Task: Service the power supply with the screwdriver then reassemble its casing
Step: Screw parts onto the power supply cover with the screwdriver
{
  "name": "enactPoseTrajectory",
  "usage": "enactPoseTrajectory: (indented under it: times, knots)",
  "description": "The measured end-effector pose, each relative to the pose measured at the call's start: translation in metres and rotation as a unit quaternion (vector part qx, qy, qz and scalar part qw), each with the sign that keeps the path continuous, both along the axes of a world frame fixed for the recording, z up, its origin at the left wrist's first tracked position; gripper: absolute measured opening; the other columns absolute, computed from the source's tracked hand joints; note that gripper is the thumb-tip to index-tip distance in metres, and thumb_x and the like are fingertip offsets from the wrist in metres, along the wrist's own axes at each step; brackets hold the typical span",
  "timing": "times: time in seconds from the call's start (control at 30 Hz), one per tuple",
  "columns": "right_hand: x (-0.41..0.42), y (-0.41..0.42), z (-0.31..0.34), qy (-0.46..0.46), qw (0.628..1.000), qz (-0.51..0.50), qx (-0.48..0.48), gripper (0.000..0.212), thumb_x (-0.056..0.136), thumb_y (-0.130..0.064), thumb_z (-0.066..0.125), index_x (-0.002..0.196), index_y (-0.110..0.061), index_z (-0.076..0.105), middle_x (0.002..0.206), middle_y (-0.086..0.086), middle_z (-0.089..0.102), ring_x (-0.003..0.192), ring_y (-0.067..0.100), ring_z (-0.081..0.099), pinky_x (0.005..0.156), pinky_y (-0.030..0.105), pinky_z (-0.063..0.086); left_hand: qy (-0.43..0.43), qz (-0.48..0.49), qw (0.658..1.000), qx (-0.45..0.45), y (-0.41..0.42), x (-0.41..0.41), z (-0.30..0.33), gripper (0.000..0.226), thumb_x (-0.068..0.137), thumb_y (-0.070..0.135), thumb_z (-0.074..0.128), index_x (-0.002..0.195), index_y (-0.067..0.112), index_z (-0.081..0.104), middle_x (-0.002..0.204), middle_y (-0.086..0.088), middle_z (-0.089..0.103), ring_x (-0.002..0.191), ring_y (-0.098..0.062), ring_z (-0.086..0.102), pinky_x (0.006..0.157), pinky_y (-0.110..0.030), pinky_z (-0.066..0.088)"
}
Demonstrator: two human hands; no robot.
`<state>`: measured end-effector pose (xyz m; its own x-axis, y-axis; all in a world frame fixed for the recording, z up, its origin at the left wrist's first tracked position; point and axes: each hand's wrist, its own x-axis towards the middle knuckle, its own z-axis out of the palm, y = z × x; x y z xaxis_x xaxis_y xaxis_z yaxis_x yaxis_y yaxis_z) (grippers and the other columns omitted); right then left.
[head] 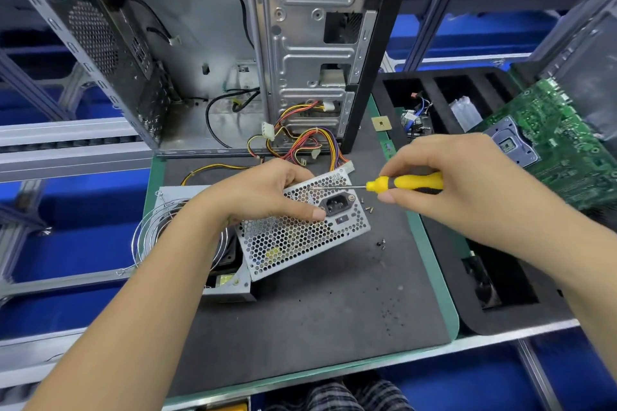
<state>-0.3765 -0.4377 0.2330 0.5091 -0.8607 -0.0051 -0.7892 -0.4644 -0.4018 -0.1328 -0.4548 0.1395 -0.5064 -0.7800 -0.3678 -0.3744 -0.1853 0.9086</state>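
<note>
item: power supply (302, 237), perforated metal box, tilted, its honeycomb face with the black mains socket turned upward. it sits on the dark mat (334, 310) of the table, leaning against its casing (230, 290), the open grey shell just behind and below the left fingers.

item: left hand (263, 197), curled over the top edge of the power supply; fingers wrapped over the far side, thumb pressed on the perforated face just beside the socket.

item: right hand (467, 183), fingers and thumb closed round the handle of the screwdriver (405, 183). yellow and black handle, thin steel shaft pointing toward the left fingers; tip lies at the upper edge of the perforated face, apparently on a screw, though the tip is too small to tell.

item: loose screws (367, 209), on the mat just below the right thumb, beside the supply's corner; a second small dark cluster lies further toward the person.

item: wire fan guard (147, 237), round, under the left wrist, with the black fan frame partly hidden by the forearm.

item: cable bundle (300, 143), red, yellow, orange and purple leads with white plugs, just beyond the left fingers, running into the open computer case (300, 43) standing at the far edge of the mat.

item: green motherboard (551, 150), beyond the right fingers, resting tilted over a black foam tray (444, 90) with compartments holding small parts.
</note>
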Motion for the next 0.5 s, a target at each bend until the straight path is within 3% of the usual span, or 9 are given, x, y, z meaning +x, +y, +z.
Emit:
enactPoseTrajectory:
  times: [0.17, 0.33, 0.5]
  knots:
    - [0.004, 0.013, 0.026, 0.110, 0.993, 0.031, -0.009, 0.031, 0.075, -0.054, 0.047, 0.090, -0.037, 0.068, 0.080, -0.013, 0.056, 0.076, 0.012, 0.052, 0.070, 0.038, 0.048, 0.005, -0.003, 1.000, -0.001, 0.000, 0.000, 0.001, 0.021, 0.083, 0.010, 0.075, 0.101, 0.001, 0.068, 0.087, 0.000, 0.073, 0.076, -0.008, 0.066, 0.065, -0.016, 0.048]
    - [0.010, 0.021, 0.030, 0.157, 0.985, 0.035, -0.055, 0.025, 0.083, -0.051, 0.046, 0.093, -0.038, 0.064, 0.085, -0.013, 0.052, 0.080, 0.012, 0.052, 0.061, 0.028, 0.040, 0.002, -0.011, 1.000, -0.003, -0.002, 0.000, 0.001, 0.023, 0.083, 0.010, 0.075, 0.103, 0.001, 0.068, 0.092, -0.003, 0.074, 0.079, -0.010, 0.067, 0.067, -0.017, 0.049]
    - [0.012, 0.022, 0.028, 0.187, 0.980, 0.028, -0.064, 0.027, 0.082, -0.052, 0.043, 0.093, -0.038, 0.063, 0.084, -0.012, 0.050, 0.081, 0.014, 0.052, 0.059, 0.028, 0.038, 0.008, -0.005, 1.000, -0.005, -0.001, 0.000, -0.001, 0.021, 0.082, 0.009, 0.075, 0.099, -0.001, 0.068, 0.088, -0.005, 0.072, 0.075, -0.011, 0.064, 0.066, -0.017, 0.048]
